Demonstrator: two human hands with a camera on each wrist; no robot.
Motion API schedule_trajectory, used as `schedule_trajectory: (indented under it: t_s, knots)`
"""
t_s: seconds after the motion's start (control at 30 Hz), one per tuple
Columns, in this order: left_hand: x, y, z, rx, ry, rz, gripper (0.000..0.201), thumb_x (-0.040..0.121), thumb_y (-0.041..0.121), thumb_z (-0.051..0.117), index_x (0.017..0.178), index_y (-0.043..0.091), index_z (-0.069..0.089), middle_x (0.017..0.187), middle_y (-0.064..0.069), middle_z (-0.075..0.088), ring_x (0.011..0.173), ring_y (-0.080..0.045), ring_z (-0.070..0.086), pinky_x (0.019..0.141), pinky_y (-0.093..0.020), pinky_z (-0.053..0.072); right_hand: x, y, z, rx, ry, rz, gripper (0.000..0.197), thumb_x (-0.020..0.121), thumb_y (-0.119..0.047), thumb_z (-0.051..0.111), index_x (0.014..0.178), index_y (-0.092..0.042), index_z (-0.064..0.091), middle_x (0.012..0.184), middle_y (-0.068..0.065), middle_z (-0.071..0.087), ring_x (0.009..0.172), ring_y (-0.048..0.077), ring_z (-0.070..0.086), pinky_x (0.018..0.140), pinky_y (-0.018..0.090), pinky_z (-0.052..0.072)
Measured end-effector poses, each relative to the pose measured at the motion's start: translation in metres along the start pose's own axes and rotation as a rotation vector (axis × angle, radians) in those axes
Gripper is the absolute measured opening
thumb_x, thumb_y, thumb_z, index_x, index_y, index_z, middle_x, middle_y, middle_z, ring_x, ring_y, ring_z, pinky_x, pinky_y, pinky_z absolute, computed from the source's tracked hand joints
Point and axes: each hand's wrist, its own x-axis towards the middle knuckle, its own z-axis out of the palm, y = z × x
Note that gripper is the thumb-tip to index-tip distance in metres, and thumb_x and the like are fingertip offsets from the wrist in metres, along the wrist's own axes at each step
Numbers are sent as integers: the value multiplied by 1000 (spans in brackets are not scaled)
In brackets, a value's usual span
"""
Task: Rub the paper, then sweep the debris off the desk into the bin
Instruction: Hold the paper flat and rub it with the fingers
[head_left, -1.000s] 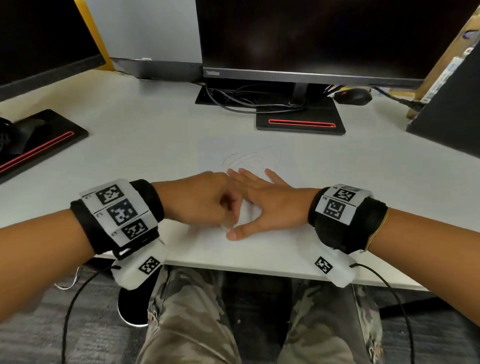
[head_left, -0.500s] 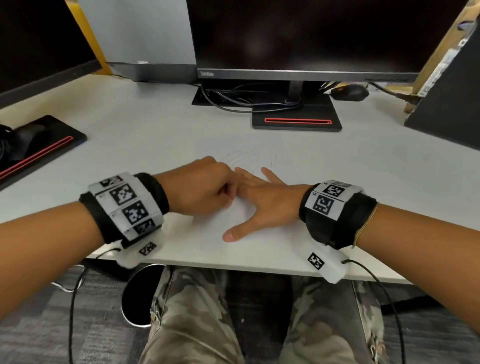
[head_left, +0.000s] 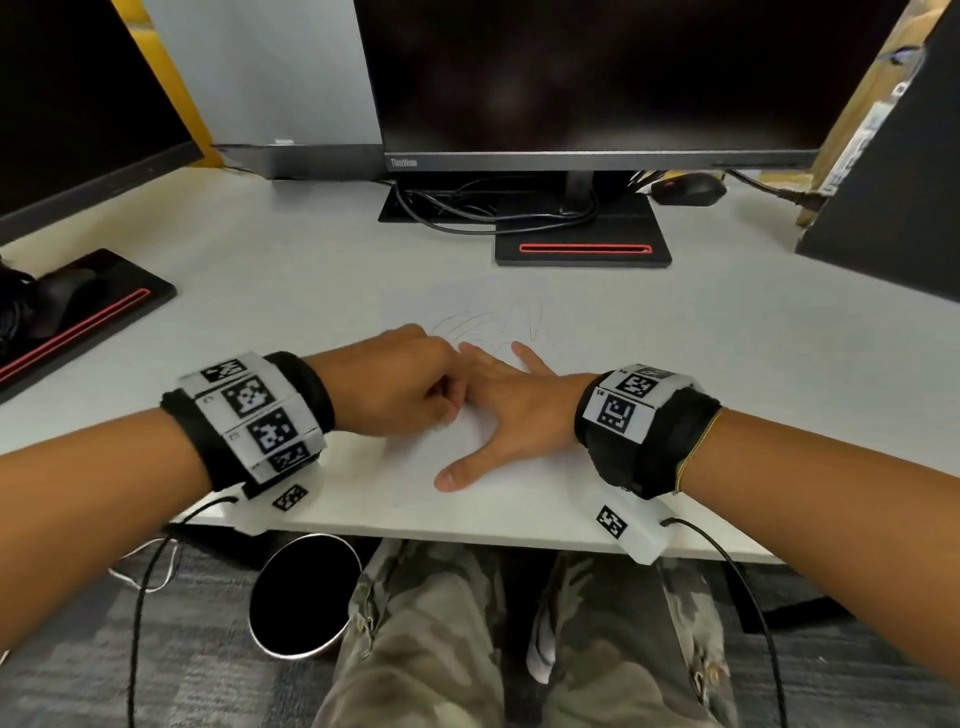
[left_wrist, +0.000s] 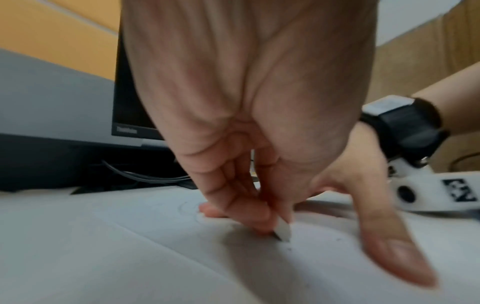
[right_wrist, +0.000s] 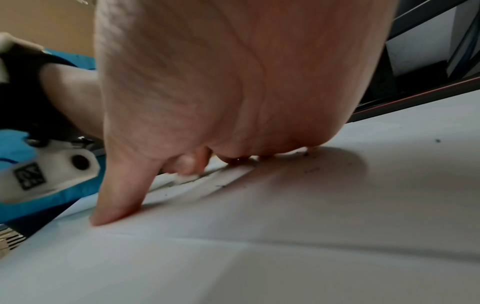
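A white sheet of paper (head_left: 509, 467) with faint pencil scribbles (head_left: 483, 325) lies on the pale desk (head_left: 260, 291) near its front edge. My left hand (head_left: 447, 400) is curled and pinches a small white eraser (left_wrist: 283, 229), whose tip touches the paper (left_wrist: 130, 257). My right hand (head_left: 498, 405) lies flat on the sheet just right of it, fingers spread and thumb out. Dark crumbs of debris (right_wrist: 311, 170) dot the paper (right_wrist: 259, 236) by my right palm. A round black bin (head_left: 304, 597) stands on the floor under the desk edge, left of my knees.
A monitor (head_left: 597, 78) on a black stand (head_left: 582, 249) with cables is at the back. A second monitor's stand (head_left: 88, 306) is at the left. A black mouse (head_left: 688, 189) and a dark box (head_left: 893, 171) are at the right.
My left hand has shifted a little back and forth over the paper with the eraser. The right hand stays pressed flat. The view has tipped down, bringing the bin into sight.
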Motion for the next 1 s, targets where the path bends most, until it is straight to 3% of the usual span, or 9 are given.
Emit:
schedule_trajectory:
  t_s: [0.23, 0.33, 0.43, 0.53, 0.6, 0.67, 0.77, 0.9, 1.0]
  knots:
    - [-18, 0, 1, -76, -70, 9, 14, 92, 18, 71, 84, 29, 73, 74, 19, 69, 73, 4, 63, 68, -13, 46, -3, -2, -3, -26, 5, -6, 129, 77, -88, 68, 169, -37, -7, 175, -18, -19, 158, 1, -23, 127, 53, -20]
    - [-13, -32, -14, -176, 175, -171, 11, 90, 19, 76, 85, 29, 76, 73, 11, 76, 67, 2, 66, 69, -19, 47, -12, -3, -17, -129, 5, -21, 123, 74, -87, 72, 169, -35, 14, 174, -15, 9, 160, 12, 9, 131, 54, 8]
    - [-9, -42, -9, -257, 171, -255, 7, 89, 19, 78, 89, 26, 77, 73, 3, 78, 64, -5, 69, 70, -23, 50, -10, -13, -24, -116, 82, -6, 111, 80, -89, 63, 166, -32, 22, 166, -14, 24, 152, 15, 26, 125, 52, 27]
    - [-5, -39, -3, -279, 197, -305, 4, 87, 21, 77, 84, 23, 74, 68, 3, 77, 61, -5, 66, 68, -24, 49, 4, -16, -23, -140, 46, -4, 120, 84, -86, 62, 171, -27, 4, 177, -13, 2, 163, 11, 5, 132, 51, 9]
    - [-7, -36, -1, -266, 243, -330, 7, 87, 24, 77, 82, 23, 72, 66, 5, 75, 64, -6, 68, 68, -24, 50, 11, -12, -20, -159, -37, 25, 126, 83, -89, 59, 170, -30, -12, 175, -17, -20, 160, 3, -19, 131, 51, -12]
    - [-13, -27, 6, -283, 190, -272, 9, 86, 22, 76, 79, 24, 71, 65, 8, 72, 65, -4, 67, 67, -22, 50, 13, -7, -15, -134, -54, 30, 131, 80, -92, 58, 168, -33, -19, 172, -20, -28, 155, -1, -29, 127, 50, -21]
    - [-19, -10, 13, -285, -5, -138, 11, 86, 19, 75, 79, 27, 71, 65, 14, 71, 61, 1, 64, 61, -13, 47, 14, -2, -7, -94, -34, 19, 137, 74, -95, 62, 166, -37, -21, 171, -22, -30, 153, -3, -33, 124, 50, -26]
    - [-10, -21, -4, -175, 162, -163, 26, 89, 19, 66, 71, 38, 66, 68, 7, 72, 64, -7, 66, 61, -15, 47, 18, -3, -8, -90, -21, 13, 136, 72, -97, 61, 166, -41, -20, 171, -22, -29, 153, -3, -34, 124, 52, -27]
    - [-15, -7, 9, -182, 58, -85, 14, 86, 19, 69, 76, 30, 69, 71, 8, 70, 65, -6, 64, 63, -22, 51, 19, -3, -7, -57, -16, 21, 137, 71, -94, 65, 166, -42, -18, 171, -23, -28, 153, -4, -33, 124, 51, -27]
